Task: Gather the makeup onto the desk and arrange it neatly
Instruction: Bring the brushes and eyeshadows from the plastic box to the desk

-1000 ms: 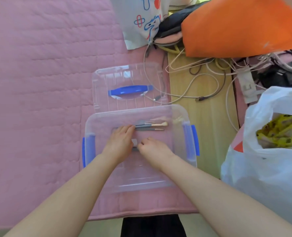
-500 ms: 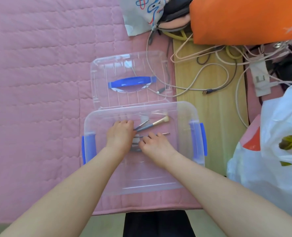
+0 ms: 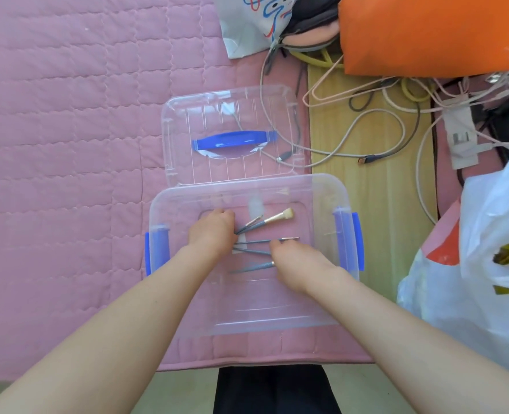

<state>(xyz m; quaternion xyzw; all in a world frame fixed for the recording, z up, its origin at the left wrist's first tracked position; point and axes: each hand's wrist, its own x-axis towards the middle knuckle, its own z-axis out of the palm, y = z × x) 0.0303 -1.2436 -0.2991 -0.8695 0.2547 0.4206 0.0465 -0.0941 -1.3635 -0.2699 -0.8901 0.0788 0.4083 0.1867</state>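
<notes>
Lying inside the clear box (image 3: 247, 186) are the makeup brushes (image 3: 272, 219). The left hand (image 3: 211, 231) curls its fingers round some handles, and the right hand (image 3: 295, 264) pinches one thin brush (image 3: 262, 241). The lid (image 3: 226, 115) sits just behind the box.

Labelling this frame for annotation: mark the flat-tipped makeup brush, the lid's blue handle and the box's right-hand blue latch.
Flat-tipped makeup brush (image 3: 265, 222), head view, middle of its shaft.
Lid's blue handle (image 3: 234, 141), head view, centre of the bar.
Right-hand blue latch (image 3: 357, 242), head view, middle of the clip.
</notes>
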